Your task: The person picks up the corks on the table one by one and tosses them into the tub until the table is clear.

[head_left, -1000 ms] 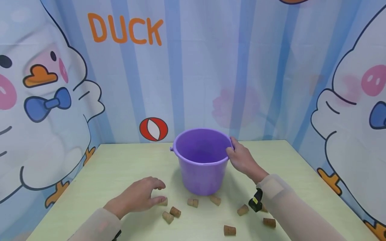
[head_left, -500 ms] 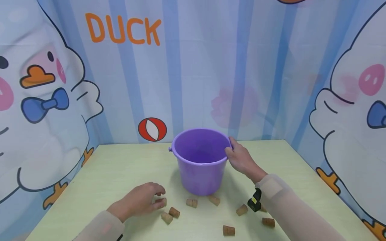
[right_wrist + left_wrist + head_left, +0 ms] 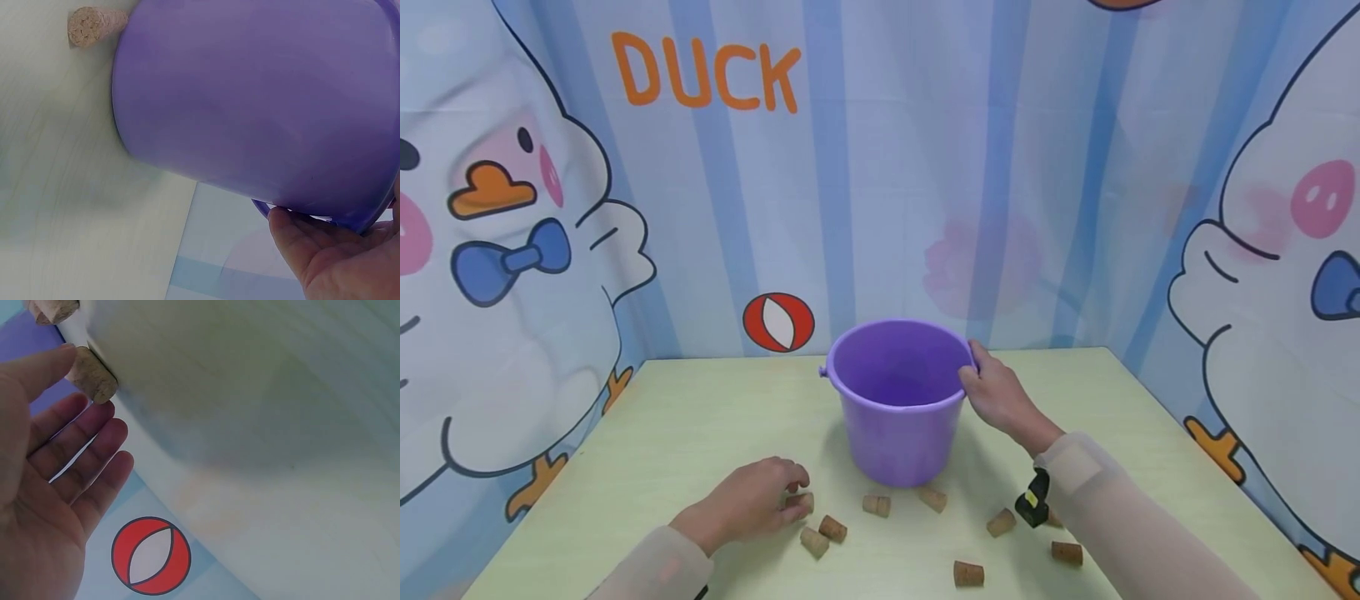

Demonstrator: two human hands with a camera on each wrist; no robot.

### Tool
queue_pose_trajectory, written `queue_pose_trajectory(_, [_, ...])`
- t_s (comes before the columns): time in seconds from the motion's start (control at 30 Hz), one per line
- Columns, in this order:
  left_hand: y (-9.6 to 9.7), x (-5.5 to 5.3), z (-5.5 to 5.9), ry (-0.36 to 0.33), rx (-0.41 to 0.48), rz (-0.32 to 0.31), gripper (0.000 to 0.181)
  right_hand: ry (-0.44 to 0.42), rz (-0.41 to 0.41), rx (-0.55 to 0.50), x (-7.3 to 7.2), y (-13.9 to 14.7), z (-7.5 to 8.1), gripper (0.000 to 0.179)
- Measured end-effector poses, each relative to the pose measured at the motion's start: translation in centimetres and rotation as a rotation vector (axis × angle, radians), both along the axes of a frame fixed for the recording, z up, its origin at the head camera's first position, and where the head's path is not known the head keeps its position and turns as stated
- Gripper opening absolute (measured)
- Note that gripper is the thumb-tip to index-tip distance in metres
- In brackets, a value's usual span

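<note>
A purple bucket (image 3: 902, 442) stands upright on the table, and my right hand (image 3: 1002, 396) grips its right rim. In the right wrist view, the fingers of that hand (image 3: 344, 256) curl at the rim beside a thin purple handle (image 3: 260, 208). My left hand (image 3: 748, 502) is low over the table, left of the bucket, thumb and fingers parted around a cork (image 3: 806, 502). The left wrist view puts this cork (image 3: 94, 375) by the thumb tip and just beyond the fingertips; a firm pinch does not show. Two more corks (image 3: 832, 528) (image 3: 815, 542) lie close by.
Several other corks lie in front of the bucket, among them a pale one (image 3: 877, 506), one near its base (image 3: 933, 499), and darker ones (image 3: 968, 574) (image 3: 1067, 553) nearer the front. A printed duck curtain (image 3: 895, 167) encloses the table (image 3: 715, 408).
My left hand has lowered and its fingers have drawn nearer to the cork by the thumb. The right hand keeps its grip, and the bucket stays in place.
</note>
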State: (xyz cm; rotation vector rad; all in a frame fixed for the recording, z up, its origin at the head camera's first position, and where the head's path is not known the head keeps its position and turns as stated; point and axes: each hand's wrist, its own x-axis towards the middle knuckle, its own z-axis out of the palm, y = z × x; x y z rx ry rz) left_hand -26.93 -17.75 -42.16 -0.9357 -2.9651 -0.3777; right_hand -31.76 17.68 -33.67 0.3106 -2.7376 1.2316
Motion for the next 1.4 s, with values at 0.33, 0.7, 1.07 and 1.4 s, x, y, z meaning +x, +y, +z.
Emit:
queue_pose_trajectory(0.33, [-0.1, 0.2, -0.2, 0.057, -0.001, -0.024, 0.02, -0.017, -0.001, -0.009, 0.0, 0.0, 0.0, 0.068])
queue_pose_trajectory(0.7, [0.2, 0.0, -0.8, 0.046, 0.009, -0.04, 0.012, -0.029, 0.002, -0.017, 0.1, 0.0, 0.0, 0.07])
queue_pose_trajectory(1.07, [0.4, -0.1, -0.5, 0.067, -0.002, -0.017, 0.01, -0.028, 0.004, -0.015, 0.1, 0.1, 0.0, 0.07])
queue_pose_trajectory(1.4, [0.5, -0.1, 0.2, 0.127, 0.021, -0.022, 0.011, -0.028, 0.005, -0.019, 0.1, 0.1, 0.0, 0.07])
